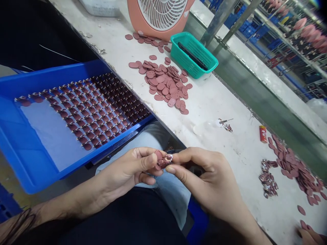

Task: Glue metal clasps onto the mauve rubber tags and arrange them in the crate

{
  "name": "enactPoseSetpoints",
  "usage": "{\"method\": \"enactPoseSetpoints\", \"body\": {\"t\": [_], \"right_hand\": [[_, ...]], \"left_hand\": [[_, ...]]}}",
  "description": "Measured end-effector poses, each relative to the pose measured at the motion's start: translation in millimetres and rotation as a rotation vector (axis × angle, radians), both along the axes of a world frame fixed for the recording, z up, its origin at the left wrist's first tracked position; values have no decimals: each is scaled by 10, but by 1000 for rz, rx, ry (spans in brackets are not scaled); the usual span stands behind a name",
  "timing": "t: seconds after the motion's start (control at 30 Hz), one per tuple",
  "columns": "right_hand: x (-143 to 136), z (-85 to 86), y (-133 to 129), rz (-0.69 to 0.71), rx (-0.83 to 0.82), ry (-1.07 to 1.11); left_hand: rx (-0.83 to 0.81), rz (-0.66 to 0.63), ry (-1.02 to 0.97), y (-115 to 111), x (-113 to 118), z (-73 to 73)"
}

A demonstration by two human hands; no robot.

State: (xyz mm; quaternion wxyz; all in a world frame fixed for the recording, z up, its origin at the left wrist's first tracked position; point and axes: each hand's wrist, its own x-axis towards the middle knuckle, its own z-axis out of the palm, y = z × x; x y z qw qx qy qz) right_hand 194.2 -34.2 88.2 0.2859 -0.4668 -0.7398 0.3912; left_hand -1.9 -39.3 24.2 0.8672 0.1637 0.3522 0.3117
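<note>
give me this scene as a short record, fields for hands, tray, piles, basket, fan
left hand: fingers on a small reddish piece
right hand: fingertips at the same piece
blue tray: rows of assembled pieces, bare strip at one side
largest pile: flat reddish discs, mid-table
green basket: dark long object inside
fan: orange, upright behind discs

Head-height view, facing forward-down

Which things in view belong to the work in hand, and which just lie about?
Likely work:
- held reddish piece
- loose reddish discs
- blue tray
- rows of pieces

Probably just lying about:
- orange fan
- green basket
- red-and-yellow item
</note>
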Motion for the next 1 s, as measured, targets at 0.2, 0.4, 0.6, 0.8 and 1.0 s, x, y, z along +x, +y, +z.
{"method": "enactPoseSetpoints", "body": {"t": [0.2,0.4,0.6,0.8,1.0], "right_hand": [[-16,27,20,27,31,-7],[-44,55,28,50,85,-28],[-57,122,-34,93,205,15],[-46,157,-114,160,226,6],[-67,158,-72,135,212,-9]], "left_hand": [[-5,7,-16,-3,-12,-8],[8,32,-55,-27,-31,-38],[106,100,-124,-72,-24,4],[76,44,-190,-40,-38,99],[69,71,-202,16,-21,40]]}}
